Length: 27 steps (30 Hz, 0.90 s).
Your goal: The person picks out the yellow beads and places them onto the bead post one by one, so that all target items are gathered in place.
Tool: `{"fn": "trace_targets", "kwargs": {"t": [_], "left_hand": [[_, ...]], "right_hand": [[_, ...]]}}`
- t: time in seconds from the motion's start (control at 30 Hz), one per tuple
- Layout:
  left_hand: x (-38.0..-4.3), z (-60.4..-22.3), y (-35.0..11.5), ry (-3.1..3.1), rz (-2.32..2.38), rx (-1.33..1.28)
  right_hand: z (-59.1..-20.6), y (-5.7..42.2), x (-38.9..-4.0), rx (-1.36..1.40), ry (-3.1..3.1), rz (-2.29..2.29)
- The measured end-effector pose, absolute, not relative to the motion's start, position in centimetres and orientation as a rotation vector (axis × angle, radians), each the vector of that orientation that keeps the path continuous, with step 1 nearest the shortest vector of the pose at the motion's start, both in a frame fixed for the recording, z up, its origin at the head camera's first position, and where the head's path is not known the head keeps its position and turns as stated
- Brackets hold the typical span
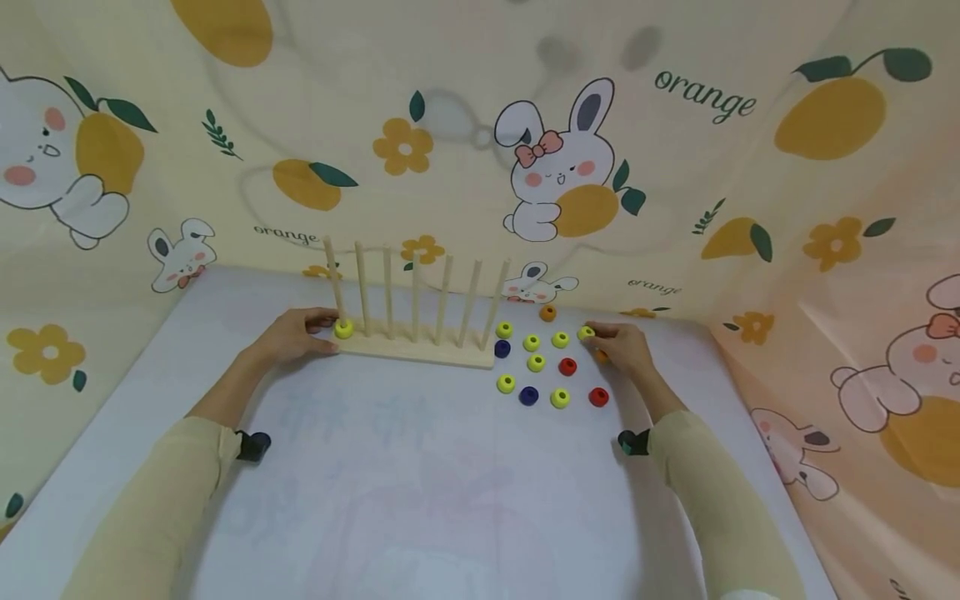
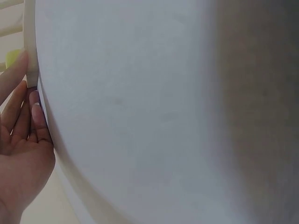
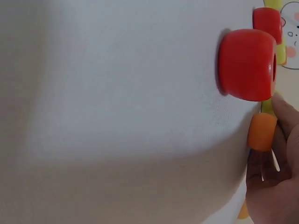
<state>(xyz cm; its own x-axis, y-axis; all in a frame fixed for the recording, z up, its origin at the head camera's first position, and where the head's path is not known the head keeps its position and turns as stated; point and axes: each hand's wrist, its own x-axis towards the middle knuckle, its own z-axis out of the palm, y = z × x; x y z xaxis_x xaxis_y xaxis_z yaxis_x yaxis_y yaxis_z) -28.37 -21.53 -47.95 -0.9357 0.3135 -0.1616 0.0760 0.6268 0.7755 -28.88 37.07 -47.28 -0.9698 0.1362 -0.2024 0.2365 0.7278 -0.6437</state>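
room: a cream fabric backdrop (image 1: 450, 50), printed with rabbits, orange fruit and flowers, hangs behind and to both sides of the pale wooden rack with seven slim round pegs (image 1: 416, 351). soft shadows lie across the cloth.

surface: a broad, whitish tabletop (image 1: 420, 500) with faint bluish marks runs under the rack and toward the person in front of it.

rack: long base flat, pegs upright; the flat footing presumably gives them stability, and their tips are unobstructed.

left hand (image 1: 291, 337): at the rack's left end, narrow, thumb and fingers gripping the base. probably a steadying hold, against sliding or tipping.

right hand (image 1: 627, 346): beyond the rack's right end, narrow, pinching a small yellow holed bead (image 1: 584, 333) by the fingertips. likely chosen because it leaves the hole uncovered.

beads: one yellow ring-like bead (image 1: 343, 332) sits at the foot of the rack's leftmost peg, seemingly threaded. right of the rack, round yellow beads (image 1: 560, 401), dark blue beads (image 1: 528, 401), glossy red beads (image 1: 567, 370) and orange beads (image 1: 548, 315) lie scattered, mostly holes up; the gaps probably ease single picking. one orange bead is partly hidden by the right hand.
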Motion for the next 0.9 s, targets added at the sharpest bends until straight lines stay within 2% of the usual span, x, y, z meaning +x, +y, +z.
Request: {"fn": "trace_targets", "kwargs": {"t": [0.4, 0.9], "left_hand": [[-28.3, -47.9, -21.6, 2.566, 1.215, 0.332], [-28.7, -48.3, -21.7, 2.549, 1.227, 0.347]], "right_hand": [[-46.1, 36.9, -28.5, 0.269, 2.817, -1.07], [-42.7, 36.1, -27.5, -0.026, 2.922, -1.134]]}}
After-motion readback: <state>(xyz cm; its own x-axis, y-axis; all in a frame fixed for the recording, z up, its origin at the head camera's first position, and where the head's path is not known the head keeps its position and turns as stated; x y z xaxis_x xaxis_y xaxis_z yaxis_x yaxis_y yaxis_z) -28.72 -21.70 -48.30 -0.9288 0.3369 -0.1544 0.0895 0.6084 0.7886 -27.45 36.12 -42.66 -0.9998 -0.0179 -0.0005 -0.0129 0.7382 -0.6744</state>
